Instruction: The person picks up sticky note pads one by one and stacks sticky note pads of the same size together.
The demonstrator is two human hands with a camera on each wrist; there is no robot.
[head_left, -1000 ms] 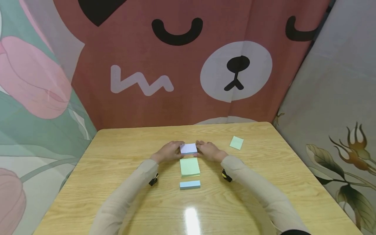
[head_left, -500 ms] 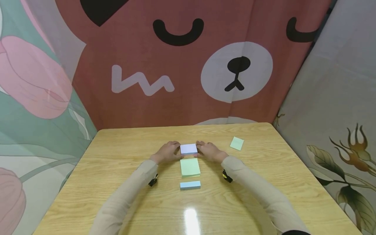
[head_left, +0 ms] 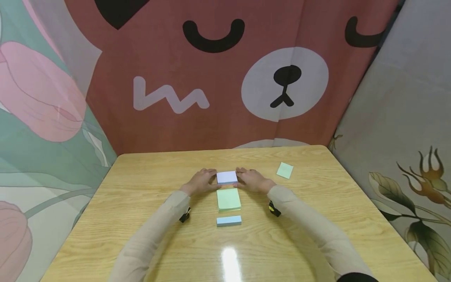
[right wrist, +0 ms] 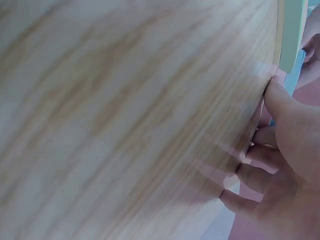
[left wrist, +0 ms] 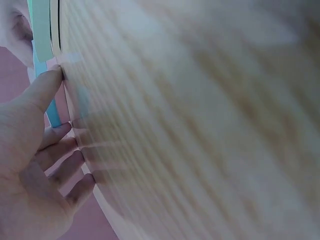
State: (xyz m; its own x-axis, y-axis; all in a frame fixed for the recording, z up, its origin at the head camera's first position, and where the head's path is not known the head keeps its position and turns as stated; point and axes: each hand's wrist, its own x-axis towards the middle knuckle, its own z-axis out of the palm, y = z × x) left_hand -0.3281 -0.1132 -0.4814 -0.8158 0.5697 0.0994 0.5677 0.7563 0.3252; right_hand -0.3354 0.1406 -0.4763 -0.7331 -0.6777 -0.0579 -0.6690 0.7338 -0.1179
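Observation:
A stack of sticky notes (head_left: 227, 177), pale lilac on top with blue below, lies on the table between both hands. My left hand (head_left: 202, 181) holds its left side, thumb at the near corner and fingers toward the far side. On the right side, my right hand (head_left: 253, 180) holds it likewise. The left wrist view shows the stack's blue layer (left wrist: 53, 113) between thumb and index finger, with fingertips down at the tabletop. A larger green sticky note pad (head_left: 228, 199) sits just nearer, with yellow at its bottom edge.
A narrow light-blue sticky note pad (head_left: 229, 221) lies nearest the person, in line with the others. One small green square note (head_left: 284, 170) lies at the back right of the wooden table (head_left: 148, 188). A bear-printed curtain (head_left: 218, 129) hangs behind the table.
The left fingers have drawn back slightly leftward from the far corner of the lilac-topped stack. The right hand and the pads stay in place.

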